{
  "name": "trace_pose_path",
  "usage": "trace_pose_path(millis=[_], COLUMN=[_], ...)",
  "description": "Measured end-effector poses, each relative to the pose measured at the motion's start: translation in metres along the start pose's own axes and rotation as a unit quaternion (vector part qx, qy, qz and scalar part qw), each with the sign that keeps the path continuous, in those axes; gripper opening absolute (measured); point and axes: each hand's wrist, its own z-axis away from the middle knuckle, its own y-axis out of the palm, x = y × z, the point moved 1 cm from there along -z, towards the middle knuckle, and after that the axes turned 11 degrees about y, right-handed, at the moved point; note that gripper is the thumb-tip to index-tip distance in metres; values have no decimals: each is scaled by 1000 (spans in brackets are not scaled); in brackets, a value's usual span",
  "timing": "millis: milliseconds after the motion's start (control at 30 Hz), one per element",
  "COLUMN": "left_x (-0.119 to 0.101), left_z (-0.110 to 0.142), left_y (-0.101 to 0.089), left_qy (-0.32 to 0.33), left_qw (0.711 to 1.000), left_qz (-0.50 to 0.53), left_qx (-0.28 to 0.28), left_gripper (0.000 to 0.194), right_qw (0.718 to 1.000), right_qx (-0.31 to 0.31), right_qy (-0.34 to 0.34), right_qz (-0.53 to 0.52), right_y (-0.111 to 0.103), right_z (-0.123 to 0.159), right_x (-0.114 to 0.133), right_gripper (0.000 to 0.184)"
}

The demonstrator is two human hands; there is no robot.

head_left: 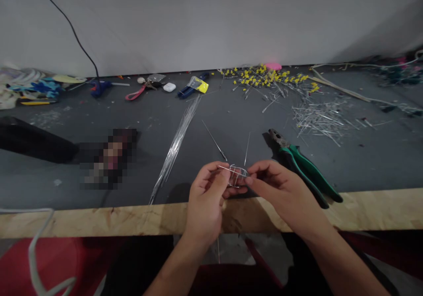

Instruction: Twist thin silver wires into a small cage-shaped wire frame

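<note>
Between my two hands, over the table's front edge, is a small silvery wire frame (pixel 236 177) of bent, crossing wires. My left hand (pixel 208 188) grips its left side, thumb on top and fingers curled below. Thumb and index finger of my right hand (pixel 276 185) pinch its right end. Pliers with green and black handles (pixel 304 166) lie just beyond my right hand, jaws pointing away. A twisted wire piece (pixel 214 140) and a thin straight wire (pixel 247 148) lie on the table ahead of my hands. Left of them stretches a bundle of long straight wires (pixel 178 139).
Wires with yellow tips (pixel 264 76) are heaped at the back, with a pile of short wire pieces (pixel 319 117) to their right. A blue glue gun (pixel 99 88), white case (pixel 169 87) and pink strap (pixel 135 94) lie along the wall. A black object (pixel 36 139) juts in from the left.
</note>
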Motion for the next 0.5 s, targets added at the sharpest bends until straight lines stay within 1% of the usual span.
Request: trace_pose_path(millis=[200,333,400,500], left_x=[0,1,1,1], left_z=[-1,-2,-1,-1], left_y=[-2,-3,-3,-2], left_qy=[-18,-5,-4,-12], left_qw=[999,1000,1000,999], left_qz=[27,30,29,31], left_qx=[3,5,6,11], left_gripper=[5,5,7,11], right_qw=[1000,999,999,1000], right_qx=[-18,-35,-30,-5], right_qy=[13,13,12,12], right_qz=[2,11,21,24], right_y=[0,0,-1,-1], right_z=[2,2,2,1], right_x=[7,10,9,6], right_gripper=[10,8,8,7])
